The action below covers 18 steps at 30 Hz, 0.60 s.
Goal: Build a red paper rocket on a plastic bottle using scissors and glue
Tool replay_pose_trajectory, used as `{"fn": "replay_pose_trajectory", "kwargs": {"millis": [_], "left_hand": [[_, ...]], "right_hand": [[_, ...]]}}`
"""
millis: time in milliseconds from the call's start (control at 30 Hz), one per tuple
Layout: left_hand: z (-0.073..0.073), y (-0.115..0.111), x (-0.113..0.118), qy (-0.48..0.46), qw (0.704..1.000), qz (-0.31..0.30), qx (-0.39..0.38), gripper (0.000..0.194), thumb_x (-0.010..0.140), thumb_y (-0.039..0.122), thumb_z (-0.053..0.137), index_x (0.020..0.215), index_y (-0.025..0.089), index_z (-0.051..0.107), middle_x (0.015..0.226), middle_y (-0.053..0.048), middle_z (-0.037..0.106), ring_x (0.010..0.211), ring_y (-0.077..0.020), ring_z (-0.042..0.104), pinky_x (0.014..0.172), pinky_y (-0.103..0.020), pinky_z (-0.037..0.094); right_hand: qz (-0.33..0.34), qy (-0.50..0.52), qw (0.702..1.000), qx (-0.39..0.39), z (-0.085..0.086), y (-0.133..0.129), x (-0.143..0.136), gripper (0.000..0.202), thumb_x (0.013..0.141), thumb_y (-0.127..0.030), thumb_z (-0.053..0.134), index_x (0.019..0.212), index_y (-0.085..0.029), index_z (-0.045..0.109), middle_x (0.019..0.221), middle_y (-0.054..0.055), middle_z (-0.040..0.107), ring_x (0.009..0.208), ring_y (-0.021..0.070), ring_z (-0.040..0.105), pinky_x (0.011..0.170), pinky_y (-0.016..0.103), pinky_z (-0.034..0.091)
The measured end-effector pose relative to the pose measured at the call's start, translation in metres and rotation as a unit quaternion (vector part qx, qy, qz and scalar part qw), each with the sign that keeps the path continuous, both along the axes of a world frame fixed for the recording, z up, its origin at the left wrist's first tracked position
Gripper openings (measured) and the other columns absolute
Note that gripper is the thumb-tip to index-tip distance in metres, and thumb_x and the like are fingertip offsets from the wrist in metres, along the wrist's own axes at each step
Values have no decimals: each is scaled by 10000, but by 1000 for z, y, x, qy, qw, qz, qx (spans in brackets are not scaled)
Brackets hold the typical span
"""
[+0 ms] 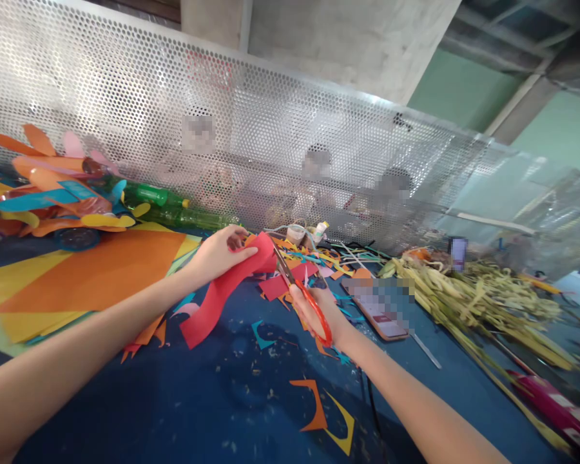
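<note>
Red paper strip [211, 306]: long, curved, lower end roughly square; held over blue table [174, 406], near view centre. Left hand [227, 254]: thumb and fingers clamped on strip's upper part. Right hand [319, 312]: fingers closed round orange handles of scissors [290, 274], blades at strip's upper end. From strip, green bottles [152, 194] at 11 o'clock, one yellow-capped, contents unclear; small white bottle [321, 230], yellow cap, at 2, contents not visible; phone [379, 312] at 3.
</note>
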<state>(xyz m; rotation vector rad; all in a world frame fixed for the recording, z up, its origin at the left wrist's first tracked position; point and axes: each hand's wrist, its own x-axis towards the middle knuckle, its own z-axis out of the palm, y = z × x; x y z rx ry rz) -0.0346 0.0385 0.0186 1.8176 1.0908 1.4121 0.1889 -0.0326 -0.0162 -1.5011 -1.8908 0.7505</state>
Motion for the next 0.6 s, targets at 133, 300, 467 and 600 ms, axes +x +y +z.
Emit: {"fn": "replay_pose_trajectory", "kwargs": {"millis": [133,300,467,600], "left_hand": [[4,-26,12,37,994,49,87,154,685,343,649,708,199,599,639,7,555,615,-138,482,608,-229,373],[-14,-57,36,69,912,-292,-280,460,779,578,431,714,156,600,512,-41,582,451,-146,518,442,-233,389],[-37,-58,49,-148,902,-278,-295,476,760,605,462,1025,211,450,755,-11,552,669,-171,588,626,-311,477],[-38,-53,45,-232,935,-227,-142,386,761,537,532,944,208,448,879,-28,552,817,-171,554,796,-332,430]], "right_hand": [[-2,15,1000,-15,0,0,-2,537,804,-647,330,516,-196,377,375,-56,332,289,74,361,314,205,277],[12,87,996,-31,2,-8,-10,517,777,-664,365,538,-205,360,400,-68,327,279,70,348,286,194,296],[31,179,983,-28,1,-20,-20,526,781,-688,314,576,-207,370,398,-76,330,289,65,331,294,187,289],[55,211,976,2,2,-25,-23,522,822,-645,297,570,-197,387,407,-67,351,308,66,364,314,184,296]]}}
